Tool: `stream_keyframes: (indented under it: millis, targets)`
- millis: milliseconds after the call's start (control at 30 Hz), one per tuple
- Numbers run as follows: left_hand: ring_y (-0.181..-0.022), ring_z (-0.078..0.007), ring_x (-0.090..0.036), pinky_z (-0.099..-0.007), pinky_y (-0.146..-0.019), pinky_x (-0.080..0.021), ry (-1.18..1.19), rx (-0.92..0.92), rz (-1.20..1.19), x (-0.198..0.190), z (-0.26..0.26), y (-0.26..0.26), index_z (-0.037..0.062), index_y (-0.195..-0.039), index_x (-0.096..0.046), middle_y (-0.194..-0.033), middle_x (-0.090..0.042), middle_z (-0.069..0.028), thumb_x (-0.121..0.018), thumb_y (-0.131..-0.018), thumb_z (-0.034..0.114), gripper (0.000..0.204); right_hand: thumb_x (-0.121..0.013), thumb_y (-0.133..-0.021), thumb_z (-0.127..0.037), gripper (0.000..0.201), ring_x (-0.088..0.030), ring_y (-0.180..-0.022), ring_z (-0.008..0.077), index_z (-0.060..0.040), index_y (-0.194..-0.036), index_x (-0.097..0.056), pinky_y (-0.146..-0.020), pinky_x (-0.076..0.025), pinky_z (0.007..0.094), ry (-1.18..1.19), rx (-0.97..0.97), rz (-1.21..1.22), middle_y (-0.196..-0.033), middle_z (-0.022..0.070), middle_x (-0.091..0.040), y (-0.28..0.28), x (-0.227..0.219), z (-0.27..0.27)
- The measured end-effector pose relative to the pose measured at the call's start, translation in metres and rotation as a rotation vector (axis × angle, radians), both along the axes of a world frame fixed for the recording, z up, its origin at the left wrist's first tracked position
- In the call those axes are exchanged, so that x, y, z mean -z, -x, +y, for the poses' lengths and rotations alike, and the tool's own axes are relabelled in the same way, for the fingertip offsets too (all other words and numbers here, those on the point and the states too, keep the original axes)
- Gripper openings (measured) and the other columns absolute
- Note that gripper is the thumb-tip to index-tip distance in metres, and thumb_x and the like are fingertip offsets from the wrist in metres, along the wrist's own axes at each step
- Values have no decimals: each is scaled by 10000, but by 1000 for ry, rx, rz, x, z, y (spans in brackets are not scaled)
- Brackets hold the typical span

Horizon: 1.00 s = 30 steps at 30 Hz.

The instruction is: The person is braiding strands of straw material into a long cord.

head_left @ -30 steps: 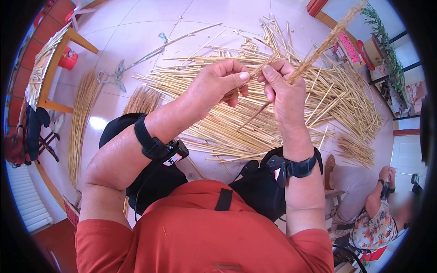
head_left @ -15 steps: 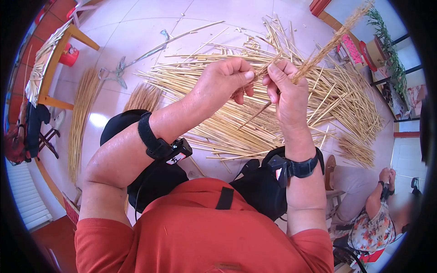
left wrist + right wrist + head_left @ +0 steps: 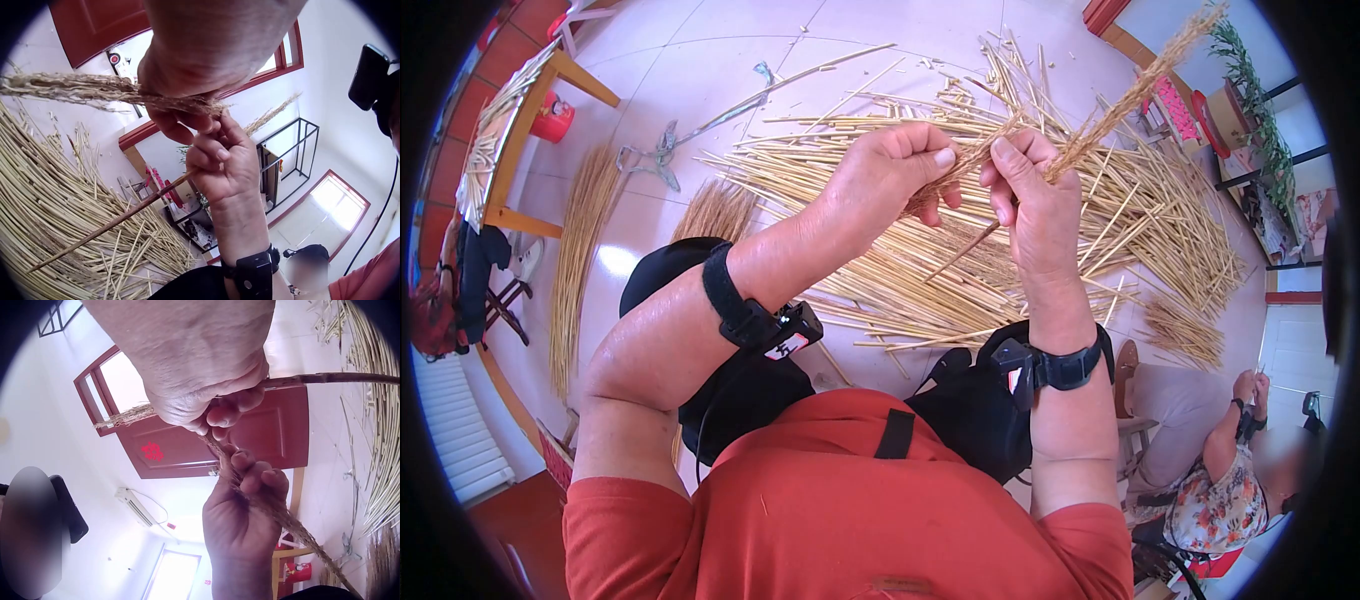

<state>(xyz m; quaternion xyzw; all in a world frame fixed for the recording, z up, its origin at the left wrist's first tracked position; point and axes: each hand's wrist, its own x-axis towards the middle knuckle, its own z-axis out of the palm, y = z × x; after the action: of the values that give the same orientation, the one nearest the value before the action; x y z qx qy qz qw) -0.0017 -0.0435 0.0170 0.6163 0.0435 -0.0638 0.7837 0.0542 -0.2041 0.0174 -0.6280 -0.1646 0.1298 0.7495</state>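
In the head view my left hand (image 3: 880, 185) pinches a dry, frizzy plant stalk (image 3: 970, 165) between thumb and curled fingers. The left wrist view shows this straw-brown plume (image 3: 69, 89) trailing out to one side. Close beside it, my right hand (image 3: 1040, 200) grips a second dry stalk with a feathery seed head (image 3: 1160, 75) pointing up and away. That stalk's darker bare stem (image 3: 331, 378) comes out at the other side of the fist. Where the two pieces meet, between the fingertips of both hands, the fingers hide part of them.
A wide pile of cut straw-coloured stalks (image 3: 870, 285) covers the floor ahead. Bundles of brushy stalks (image 3: 580, 280) lie to the left, near a wooden stool (image 3: 525, 160) and a red bucket (image 3: 552, 122). Another person (image 3: 1220, 480) sits at the right.
Both hands have shifted slightly, the right one a little to the right, and the seed head's tip has moved with it. The grips look the same.
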Motion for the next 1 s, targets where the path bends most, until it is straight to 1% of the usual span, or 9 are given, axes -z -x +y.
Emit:
stream_keyframes:
  millis: [133,200,300,367,433,500,600,733,1000]
  targets:
    - [-687,-94,-583,-221,-658,-486,-14,54,7,-5,5,-2,27,-977,-564,-848,-634,-77,-453,-962,195,202,-566,-901,-158,185,-397,-441,29,-38,-760,-560,-388,-280,164,-20,37,4,-655,26,-566,-2,1,-1]
    - [-894,-125,-586,-267,-796,-470,-341,-45,-176,-7,13,-7,33,-1082,-546,-993,-624,-95,-439,-968,238,258,-563,-903,-156,180,-392,-438,31,-40,-766,-557,-387,-278,164,-43,69,-5,-656,29,-566,-5,-1,-4]
    - [-1051,-154,-534,-300,-897,-422,-443,-21,-147,-6,33,-7,42,-1192,-501,-1095,-595,-98,-444,-963,290,343,-554,-905,-147,164,-381,-428,39,-40,-780,-549,-385,-274,165,-114,128,-19,-662,44,-575,-19,0,-17]
    - [-1047,-170,-535,-303,-895,-422,-554,58,-89,3,44,-7,43,-1249,-458,-1097,-595,-107,-486,-940,316,413,-547,-905,-134,147,-387,-427,44,-36,-794,-545,-383,-274,168,-222,191,-16,-668,62,-584,-25,-2,-26]
    - [-1037,-191,-550,-322,-920,-409,-470,300,81,8,41,4,7,-1260,-446,-1096,-610,-148,-560,-899,243,446,-540,-905,-126,132,-391,-421,54,-35,-808,-541,-378,-277,175,-267,205,10,-682,85,-597,-30,-2,-34]
    - [-940,-178,-589,-305,-843,-461,-478,330,13,25,41,10,-15,-1245,-433,-980,-630,-142,-572,-876,168,434,-537,-905,-127,119,-398,-417,64,-36,-827,-539,-371,-281,180,-380,203,22,-696,102,-607,-34,-3,-40]
    - [-609,-94,-537,-209,-574,-445,-397,294,202,14,39,14,12,-1015,-481,-707,-550,-37,-501,-877,83,157,-542,-902,-133,121,-409,-410,72,-40,-825,-537,-364,-288,185,-385,238,35,-708,116,-613,-35,-6,-44]
    - [-556,-76,-490,-188,-500,-404,-265,201,171,6,57,11,40,-920,-496,-689,-549,-48,-479,-898,96,62,-552,-896,-133,118,-410,-405,73,-42,-824,-533,-363,-292,185,-387,273,45,-703,119,-610,-37,-7,-45]
    - [-503,-70,-447,-187,-481,-360,-255,248,169,4,59,17,54,-923,-506,-685,-552,-52,-465,-941,180,134,-576,-895,-165,135,-411,-401,70,-48,-843,-532,-356,-288,183,-405,262,55,-697,112,-609,-36,-4,-40]
